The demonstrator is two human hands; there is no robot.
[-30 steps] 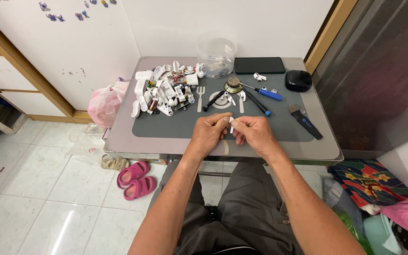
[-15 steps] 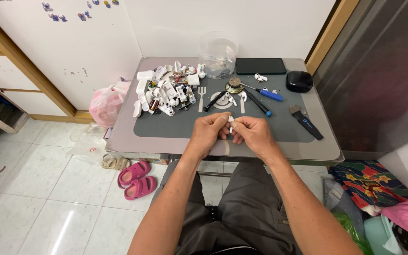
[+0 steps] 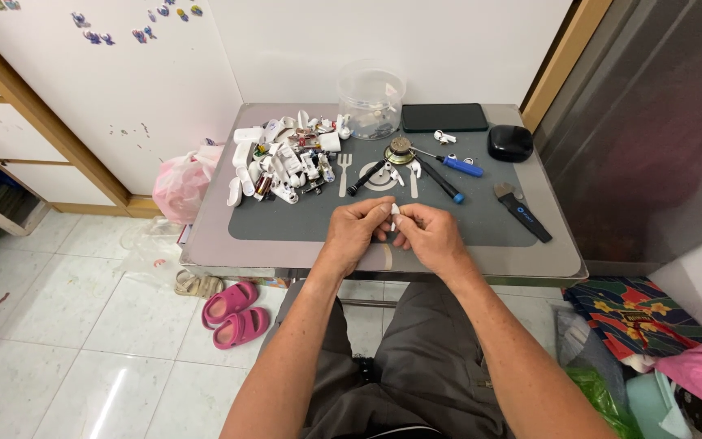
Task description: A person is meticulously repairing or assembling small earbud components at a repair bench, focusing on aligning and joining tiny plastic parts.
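My left hand (image 3: pixel 357 233) and my right hand (image 3: pixel 430 236) meet over the near edge of a grey mat (image 3: pixel 481 223) on a small table (image 3: pixel 546 260). Together their fingertips pinch a small white earbud piece (image 3: pixel 395 214). Most of the piece is hidden by my fingers. Behind my hands lies a pile of white earbud parts and cases (image 3: pixel 282 162). A blue-handled screwdriver (image 3: pixel 457 165) and a dark pen-like tool (image 3: pixel 442 180) lie just beyond my right hand.
A clear plastic tub (image 3: pixel 371 97), a black phone (image 3: pixel 444 117) and a black case (image 3: pixel 510 143) stand at the table's back. A blue-black scraper (image 3: pixel 522 211) lies at the right. Pink sandals (image 3: pixel 236 313) and a pink bag (image 3: pixel 182 183) are on the floor at left.
My hands stay joined on the white piece; my fingers have shifted slightly around it. Nothing else on the table has moved.
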